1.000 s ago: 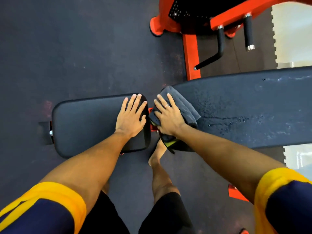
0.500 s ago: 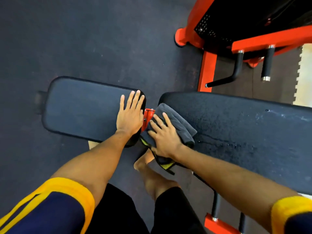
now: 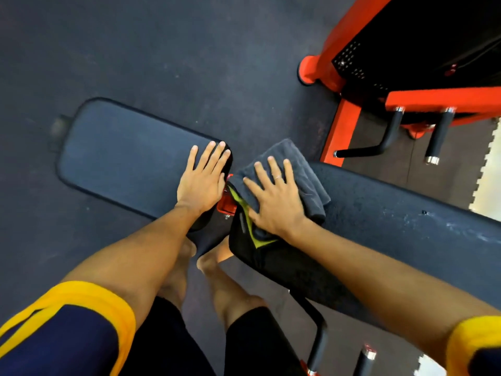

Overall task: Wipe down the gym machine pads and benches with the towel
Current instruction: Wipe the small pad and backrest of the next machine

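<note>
A folded dark grey towel [image 3: 303, 169] with a yellow-green edge lies on the near end of the long black bench pad [image 3: 401, 221]. My right hand [image 3: 273, 196] presses flat on the towel, fingers spread and straight. My left hand [image 3: 203, 177] rests flat on the right end of the smaller black seat pad [image 3: 122, 153], fingers straight. A red hinge bracket [image 3: 226, 206] shows in the gap between the two pads. The long pad carries wet streaks toward the right.
An orange and black gym machine [image 3: 423, 63] with two black handles [image 3: 436, 134] stands at the upper right. Dark rubber flooring [image 3: 162, 50] surrounds the bench. My bare feet [image 3: 211, 259] stand below the gap. A black bench leg [image 3: 317, 335] runs at the bottom right.
My right hand has slid the towel a little up along the end of the long pad. The left hand stays on the seat pad. The view has shifted closer.
</note>
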Tool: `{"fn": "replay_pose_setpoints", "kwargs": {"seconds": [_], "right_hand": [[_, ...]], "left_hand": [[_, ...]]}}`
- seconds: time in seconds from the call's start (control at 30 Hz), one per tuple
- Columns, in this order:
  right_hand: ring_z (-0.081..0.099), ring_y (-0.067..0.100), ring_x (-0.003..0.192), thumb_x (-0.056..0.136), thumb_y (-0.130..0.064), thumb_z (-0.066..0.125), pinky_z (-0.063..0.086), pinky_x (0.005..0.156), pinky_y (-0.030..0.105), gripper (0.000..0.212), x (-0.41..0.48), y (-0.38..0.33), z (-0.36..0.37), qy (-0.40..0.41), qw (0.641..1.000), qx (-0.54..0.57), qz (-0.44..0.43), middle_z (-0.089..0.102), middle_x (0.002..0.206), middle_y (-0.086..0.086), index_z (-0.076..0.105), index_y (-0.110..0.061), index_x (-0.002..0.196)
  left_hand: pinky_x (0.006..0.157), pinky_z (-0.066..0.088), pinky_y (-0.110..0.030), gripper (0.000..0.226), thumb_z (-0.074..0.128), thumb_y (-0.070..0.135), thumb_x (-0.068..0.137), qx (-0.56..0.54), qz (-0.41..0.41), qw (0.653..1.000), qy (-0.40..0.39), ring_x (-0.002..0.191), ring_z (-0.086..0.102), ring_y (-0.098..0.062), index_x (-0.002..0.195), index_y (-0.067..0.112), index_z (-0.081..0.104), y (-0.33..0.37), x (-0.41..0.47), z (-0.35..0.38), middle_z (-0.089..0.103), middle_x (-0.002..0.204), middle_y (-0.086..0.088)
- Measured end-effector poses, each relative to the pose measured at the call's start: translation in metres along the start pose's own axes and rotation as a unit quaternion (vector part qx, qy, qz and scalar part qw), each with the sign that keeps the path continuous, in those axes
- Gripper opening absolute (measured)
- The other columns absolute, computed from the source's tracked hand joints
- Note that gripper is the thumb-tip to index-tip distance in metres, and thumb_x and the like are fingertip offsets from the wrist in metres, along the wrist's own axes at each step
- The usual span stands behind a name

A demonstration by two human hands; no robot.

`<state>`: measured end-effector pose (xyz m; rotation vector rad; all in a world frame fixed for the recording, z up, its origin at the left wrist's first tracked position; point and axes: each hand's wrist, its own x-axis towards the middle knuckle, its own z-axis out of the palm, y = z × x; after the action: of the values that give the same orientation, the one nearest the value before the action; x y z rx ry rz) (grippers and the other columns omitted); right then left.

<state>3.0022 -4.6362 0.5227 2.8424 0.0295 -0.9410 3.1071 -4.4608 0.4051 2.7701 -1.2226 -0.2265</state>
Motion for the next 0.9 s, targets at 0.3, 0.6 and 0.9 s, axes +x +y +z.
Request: {"fn": "replay_pose_setpoints", "kwargs": {"seconds": [0.3, 0.6, 0.9], "right_hand": [[0.051, 0.041, 0.130, 0.086, -0.078, 0.045, 0.038, 0.106, 0.053, 0.074, 0.094, 0.031, -0.032, -0.105, 0.989, 0.071, 0.079, 0.054, 0.142, 0.010, 0.055, -0.029, 0.140], [0.055, 0.042, 0.120, 0.086, -0.079, 0.039, 0.038, 0.100, 0.053, 0.079, 0.038, 0.064, -0.021, -0.015, 0.992, 0.030, 0.125, 0.056, 0.134, 0.011, 0.043, -0.031, 0.148], [0.056, 0.039, 0.123, 0.087, -0.071, 0.048, 0.036, 0.101, 0.050, 0.066, 0.074, 0.036, -0.022, -0.022, 0.990, 0.076, 0.117, 0.059, 0.134, 0.008, 0.055, -0.027, 0.135]], "left_hand": [[0.126, 0.010, -0.056, 0.062, 0.036, 0.031, 0.102, -0.003, -0.004, 1.000, 0.004, 0.157, 0.016, -0.024, 0.161, 0.014, 0.027, 0.000, -0.001, -0.001, 0.019, 0.170, -0.005], [0.126, 0.007, -0.056, 0.064, 0.029, 0.033, 0.103, 0.001, -0.006, 1.000, -0.018, 0.158, 0.008, -0.024, 0.162, 0.013, 0.020, 0.000, 0.001, -0.001, 0.011, 0.171, -0.005], [0.126, 0.008, -0.056, 0.064, 0.034, 0.033, 0.102, 0.002, -0.005, 1.000, -0.023, 0.158, 0.011, -0.025, 0.162, 0.014, 0.023, 0.002, 0.003, -0.004, 0.016, 0.170, -0.006]]}}
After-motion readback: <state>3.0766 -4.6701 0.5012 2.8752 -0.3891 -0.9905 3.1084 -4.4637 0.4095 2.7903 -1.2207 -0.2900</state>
